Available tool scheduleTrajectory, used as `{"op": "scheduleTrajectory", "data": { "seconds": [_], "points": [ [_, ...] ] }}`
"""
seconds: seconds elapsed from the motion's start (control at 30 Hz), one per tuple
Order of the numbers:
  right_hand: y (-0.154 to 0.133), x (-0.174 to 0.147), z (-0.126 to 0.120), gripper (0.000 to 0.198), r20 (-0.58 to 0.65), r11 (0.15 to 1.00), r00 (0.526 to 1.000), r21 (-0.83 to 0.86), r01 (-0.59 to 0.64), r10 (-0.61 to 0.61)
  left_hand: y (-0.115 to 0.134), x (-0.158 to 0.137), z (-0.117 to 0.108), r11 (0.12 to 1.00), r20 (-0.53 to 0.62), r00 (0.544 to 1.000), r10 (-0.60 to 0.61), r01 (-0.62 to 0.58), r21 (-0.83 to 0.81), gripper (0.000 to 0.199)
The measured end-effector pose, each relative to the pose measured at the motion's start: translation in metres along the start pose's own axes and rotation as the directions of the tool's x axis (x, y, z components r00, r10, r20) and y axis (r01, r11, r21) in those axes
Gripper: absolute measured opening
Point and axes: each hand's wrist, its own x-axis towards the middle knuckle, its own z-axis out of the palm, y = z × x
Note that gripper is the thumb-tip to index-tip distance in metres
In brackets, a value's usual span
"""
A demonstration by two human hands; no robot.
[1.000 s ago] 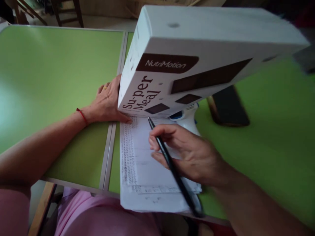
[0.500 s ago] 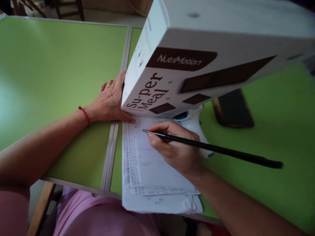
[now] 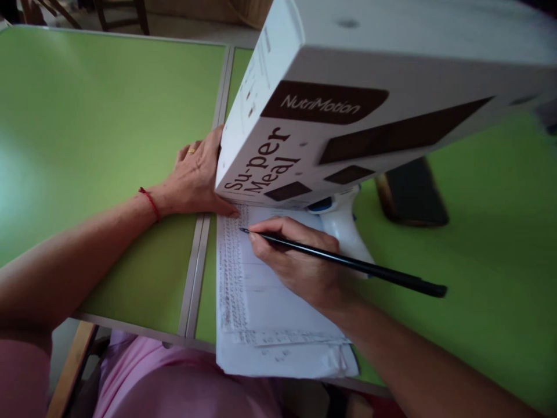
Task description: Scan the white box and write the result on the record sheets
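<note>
A black pen (image 3: 343, 262) is pinched in my right hand (image 3: 300, 258), its tip at the handwritten lines on the upper left part of a paper sheet (image 3: 287, 302). The sheet lies on a small stack of papers (image 3: 282, 360). My left hand (image 3: 198, 174), with a ring and a red string bracelet, rests on the table against the left side of a white NutriMotion Su-per Meal box (image 3: 304, 139). Its thumb lies stretched on the paper's top left corner; the fingers look spread, partly beside the box. The box stands over the paper's top edge.
A dark phone (image 3: 413, 194) lies right of the box. A white and blue plastic object (image 3: 346, 229) sits partly under the box and behind my right hand. A metal seam (image 3: 195, 273) crosses the green table (image 3: 108, 145). Wooden chair legs (image 3: 124, 17) show beyond.
My right hand and the pen have shifted left across the sheet, bringing the tip to the written lines. My left hand stays in place; the view has shifted slightly.
</note>
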Motion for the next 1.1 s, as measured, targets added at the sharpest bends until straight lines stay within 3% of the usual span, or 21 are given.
{"op": "scheduleTrajectory", "data": {
  "seconds": [0.2, 0.57, 0.8, 1.1],
  "points": [
    [0.000, -0.001, 0.001, 0.008, -0.026, 0.999, 0.999, -0.036, 0.031, -0.032, 0.007, 0.001, -0.004, 0.997, 0.055, 0.997, -0.047, 0.044, 0.065, 0.132],
    [0.000, -0.001, 0.000, 0.012, -0.034, 0.997, 0.999, -0.073, -0.005, 0.002, 0.005, 0.000, -0.003, 0.998, 0.030, 0.999, -0.011, 0.009, 0.062, 0.127],
    [0.001, 0.000, 0.000, 0.011, -0.035, 0.997, 0.999, -0.067, 0.029, -0.031, 0.012, 0.002, -0.007, 0.990, 0.088, 0.991, -0.100, 0.090, 0.105, 0.135],
    [0.000, 0.000, 0.000, 0.011, -0.044, 0.998, 0.999, -0.065, 0.007, -0.010, 0.011, 0.000, -0.006, 0.993, 0.049, 0.996, -0.070, 0.065, 0.094, 0.126]
  ]
}}
